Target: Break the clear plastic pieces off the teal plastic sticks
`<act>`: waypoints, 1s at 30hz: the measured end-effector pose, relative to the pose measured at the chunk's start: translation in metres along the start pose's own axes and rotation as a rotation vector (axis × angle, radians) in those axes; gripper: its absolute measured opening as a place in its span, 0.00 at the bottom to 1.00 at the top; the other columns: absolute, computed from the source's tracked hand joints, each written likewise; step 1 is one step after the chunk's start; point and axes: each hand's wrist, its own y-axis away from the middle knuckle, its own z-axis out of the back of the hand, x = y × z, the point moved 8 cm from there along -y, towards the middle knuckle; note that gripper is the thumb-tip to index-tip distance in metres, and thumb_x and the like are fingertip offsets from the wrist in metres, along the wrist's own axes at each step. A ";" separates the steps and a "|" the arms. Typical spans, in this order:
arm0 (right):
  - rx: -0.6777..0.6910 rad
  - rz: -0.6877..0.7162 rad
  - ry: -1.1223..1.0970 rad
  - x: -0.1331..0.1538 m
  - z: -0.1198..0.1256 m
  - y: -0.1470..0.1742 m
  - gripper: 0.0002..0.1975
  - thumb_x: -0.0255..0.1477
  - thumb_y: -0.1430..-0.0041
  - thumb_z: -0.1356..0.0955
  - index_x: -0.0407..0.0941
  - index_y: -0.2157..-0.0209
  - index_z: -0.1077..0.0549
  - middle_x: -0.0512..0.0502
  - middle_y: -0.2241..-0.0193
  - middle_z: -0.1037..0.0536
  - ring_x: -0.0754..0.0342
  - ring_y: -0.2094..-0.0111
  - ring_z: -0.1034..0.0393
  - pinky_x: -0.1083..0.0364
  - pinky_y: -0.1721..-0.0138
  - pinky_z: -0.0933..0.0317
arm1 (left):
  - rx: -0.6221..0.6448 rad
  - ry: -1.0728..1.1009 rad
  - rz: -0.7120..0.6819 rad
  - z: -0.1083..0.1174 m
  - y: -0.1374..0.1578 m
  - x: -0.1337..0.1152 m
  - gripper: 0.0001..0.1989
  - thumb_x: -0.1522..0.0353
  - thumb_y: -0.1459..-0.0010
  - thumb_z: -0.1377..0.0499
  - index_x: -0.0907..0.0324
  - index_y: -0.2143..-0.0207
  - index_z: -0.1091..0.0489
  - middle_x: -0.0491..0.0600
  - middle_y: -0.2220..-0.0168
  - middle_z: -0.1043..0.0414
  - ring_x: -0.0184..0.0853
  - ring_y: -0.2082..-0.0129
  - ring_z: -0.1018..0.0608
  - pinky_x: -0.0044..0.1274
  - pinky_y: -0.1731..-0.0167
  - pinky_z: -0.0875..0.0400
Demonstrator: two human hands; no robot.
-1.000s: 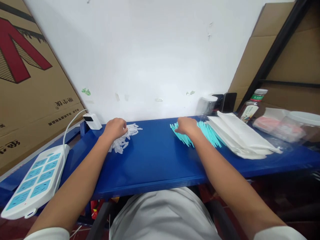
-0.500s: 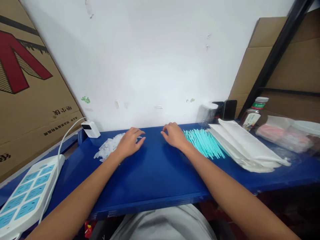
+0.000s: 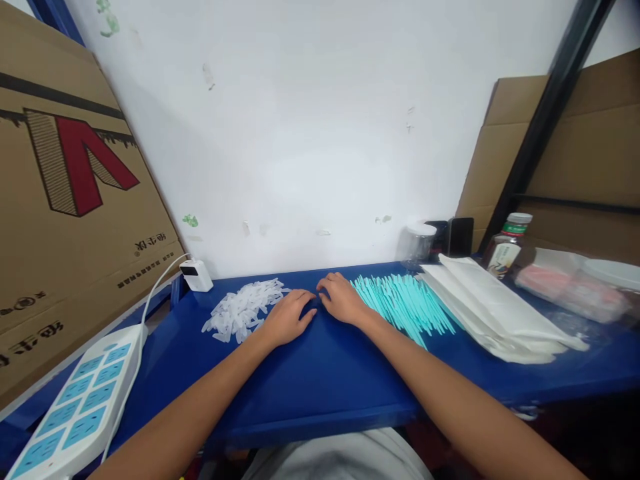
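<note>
My left hand [image 3: 290, 317] rests over the blue table, fingers apart and holding nothing, at the right edge of a pile of small translucent plastic pieces [image 3: 240, 310]. Close beside it, my right hand [image 3: 343, 298] is also open, its fingers loosely curved with nothing seen in them. The two hands' fingertips nearly meet; whether they touch I cannot tell. A heap of thin turquoise sticks [image 3: 403, 303] lies just right of my right hand, partly hidden by my right wrist and forearm.
White folded sheets or bags [image 3: 500, 310] lie right of the sticks. Behind them stand a clear jar [image 3: 419, 247] with a white lid and a bottle [image 3: 505, 247]. At left are a small white device [image 3: 197, 276], a power strip [image 3: 80, 407] with its cable, and a cardboard box [image 3: 100, 233].
My hands have come closer together, the left moving right off the translucent pile and uncovering more of it. The camera view has shifted slightly up and left.
</note>
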 end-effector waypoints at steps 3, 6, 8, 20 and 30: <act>0.028 -0.049 0.016 -0.004 0.010 -0.001 0.09 0.24 0.34 0.34 0.43 0.60 0.21 0.41 0.59 0.20 0.48 0.57 0.28 0.53 0.54 0.37 | 0.009 -0.002 -0.002 0.003 0.001 0.002 0.13 0.63 0.30 0.46 0.53 0.50 0.25 0.54 0.51 0.23 0.46 0.49 0.23 0.38 0.46 0.27; 0.092 -0.092 0.011 -0.008 0.014 -0.001 0.08 0.26 0.34 0.34 0.44 0.61 0.21 0.43 0.63 0.19 0.51 0.62 0.26 0.55 0.60 0.39 | 0.019 -0.001 -0.010 0.004 0.000 0.002 0.13 0.63 0.30 0.46 0.53 0.50 0.24 0.53 0.52 0.23 0.45 0.51 0.22 0.38 0.48 0.26; 0.136 -0.104 0.004 -0.007 0.013 0.000 0.08 0.27 0.34 0.33 0.45 0.61 0.20 0.45 0.65 0.18 0.51 0.64 0.25 0.56 0.64 0.41 | 0.014 -0.014 -0.021 0.005 0.000 0.002 0.14 0.63 0.30 0.46 0.54 0.49 0.25 0.54 0.51 0.23 0.45 0.51 0.23 0.38 0.48 0.27; 0.215 -0.005 -0.005 0.008 -0.006 0.001 0.08 0.30 0.35 0.33 0.46 0.61 0.20 0.46 0.65 0.18 0.53 0.67 0.28 0.57 0.69 0.48 | 0.013 -0.145 0.017 0.022 -0.004 0.019 0.13 0.64 0.31 0.44 0.58 0.52 0.23 0.54 0.56 0.22 0.45 0.52 0.24 0.36 0.50 0.29; 0.260 0.007 -0.029 0.008 -0.009 0.001 0.09 0.30 0.34 0.33 0.45 0.61 0.20 0.45 0.65 0.18 0.54 0.67 0.29 0.56 0.69 0.49 | 0.037 -0.151 0.016 0.020 -0.005 0.019 0.11 0.65 0.31 0.44 0.57 0.55 0.22 0.53 0.58 0.22 0.44 0.54 0.24 0.34 0.52 0.30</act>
